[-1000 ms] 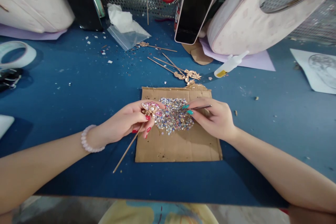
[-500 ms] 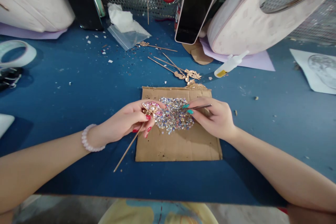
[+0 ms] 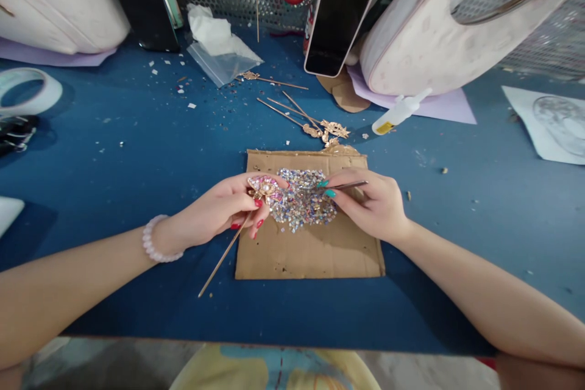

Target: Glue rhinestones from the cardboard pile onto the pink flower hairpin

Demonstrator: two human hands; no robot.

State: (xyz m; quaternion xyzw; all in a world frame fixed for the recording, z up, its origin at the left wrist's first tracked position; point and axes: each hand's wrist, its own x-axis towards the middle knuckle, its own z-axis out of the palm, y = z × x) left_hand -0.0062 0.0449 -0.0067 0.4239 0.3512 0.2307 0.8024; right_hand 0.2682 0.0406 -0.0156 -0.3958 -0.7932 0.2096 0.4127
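My left hand is closed around a hairpin with a pink-jewelled head and a pearl-like bead at its centre. Its long thin stem slants down and left past the cardboard's edge. Between the thumb and fingers of my right hand is a pair of tweezers, whose tips point into a spread of small glittering rhinestones. Whether the tips grip a stone is too small to tell. The rhinestones lie on a piece of cardboard on the blue table.
Several gold hairpins lie beyond the cardboard, with a glue bottle to their right. Farther back are a plastic bag, a propped phone and a pale handbag. A tape roll sits at far left.
The view has shifted very slightly. Both hands hold nearly the same pose, the hairpin and tweezers still in them.
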